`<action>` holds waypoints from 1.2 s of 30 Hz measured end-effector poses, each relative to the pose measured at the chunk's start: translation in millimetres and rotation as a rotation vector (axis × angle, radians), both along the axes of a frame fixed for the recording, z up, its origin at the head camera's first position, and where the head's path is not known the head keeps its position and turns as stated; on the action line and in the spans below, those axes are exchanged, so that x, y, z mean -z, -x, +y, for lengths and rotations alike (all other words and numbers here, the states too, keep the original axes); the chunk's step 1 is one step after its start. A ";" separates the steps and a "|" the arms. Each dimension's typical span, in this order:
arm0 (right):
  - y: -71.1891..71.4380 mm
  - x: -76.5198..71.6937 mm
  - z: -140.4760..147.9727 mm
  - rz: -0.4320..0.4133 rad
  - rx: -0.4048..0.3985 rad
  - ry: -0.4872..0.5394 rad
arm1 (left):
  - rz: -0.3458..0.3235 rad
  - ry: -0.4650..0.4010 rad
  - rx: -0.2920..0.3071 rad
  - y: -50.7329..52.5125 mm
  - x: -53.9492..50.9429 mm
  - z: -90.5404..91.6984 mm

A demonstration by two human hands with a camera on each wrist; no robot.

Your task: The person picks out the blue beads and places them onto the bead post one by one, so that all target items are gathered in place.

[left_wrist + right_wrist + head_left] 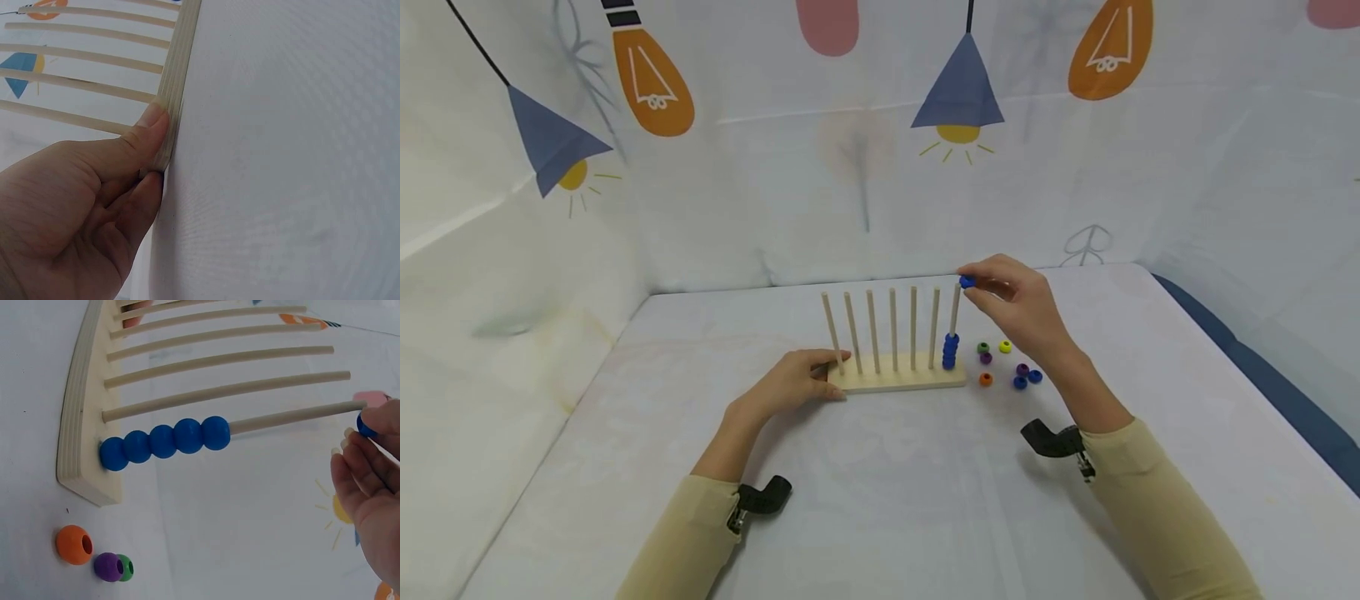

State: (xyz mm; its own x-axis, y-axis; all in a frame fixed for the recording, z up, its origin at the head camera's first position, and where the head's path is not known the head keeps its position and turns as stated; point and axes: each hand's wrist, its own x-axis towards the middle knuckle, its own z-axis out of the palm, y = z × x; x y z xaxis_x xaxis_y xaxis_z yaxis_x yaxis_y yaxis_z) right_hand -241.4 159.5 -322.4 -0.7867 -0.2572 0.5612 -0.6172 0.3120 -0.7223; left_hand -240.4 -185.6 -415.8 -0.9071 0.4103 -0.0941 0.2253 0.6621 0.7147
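A pale wooden base (pixel 895 381) with several upright pegs lies across the table. My left hand (pixel 786 385) grips its left end, thumb along the front edge, as the left wrist view also shows. Between thumb and fingertips my right hand (pixel 1017 300) pinches a blue bead (pixel 967 282) at the top of the rightmost peg (pixel 300 417). Whether the peg's tip has entered the bead's hole I cannot tell. Several blue beads (pixel 164 441) are stacked at the foot of that same peg. The other pegs carry no beads.
Right of the base lie loose beads: an orange bead (pixel 986 379), a green bead (pixel 982 347), a yellow bead (pixel 1005 346), two purple ones and two blue ones (pixel 1035 376). Behind the white table (pixel 880 500) hangs a printed white cloth (pixel 760 183).
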 end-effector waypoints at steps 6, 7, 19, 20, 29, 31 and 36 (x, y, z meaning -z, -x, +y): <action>4.4 4.9 1.7 0.015 0.020 0.035 | 0.002 0.004 0.001 1.8 1.1 -0.3; 4.4 4.9 1.6 0.022 0.021 0.036 | 0.002 0.007 0.000 2.2 1.4 -0.5; 1.0 5.7 -6.1 0.036 0.016 0.015 | 0.009 0.001 0.002 2.3 1.9 -0.7; 0.8 5.9 -6.7 0.037 0.017 0.010 | 0.007 -0.001 0.001 2.1 2.0 -0.6; 2.3 6.9 -6.7 0.018 0.030 -0.027 | 0.006 0.005 -0.001 0.3 1.0 0.0; 2.5 6.7 -6.4 0.002 0.023 -0.031 | 0.005 0.002 0.000 0.1 0.8 0.0; 1.3 6.2 -6.6 -0.022 0.013 -0.041 | 0.002 -0.014 0.002 -0.1 0.8 -0.1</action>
State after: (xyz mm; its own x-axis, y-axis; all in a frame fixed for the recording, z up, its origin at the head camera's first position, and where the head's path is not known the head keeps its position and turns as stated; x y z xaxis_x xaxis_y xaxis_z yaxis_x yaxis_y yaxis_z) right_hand -242.7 152.9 -328.6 -0.8025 -0.2692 0.5325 -0.5966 0.3501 -0.7222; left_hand -240.3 -185.7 -416.6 -0.9065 0.4131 -0.0868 0.2277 0.6516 0.7235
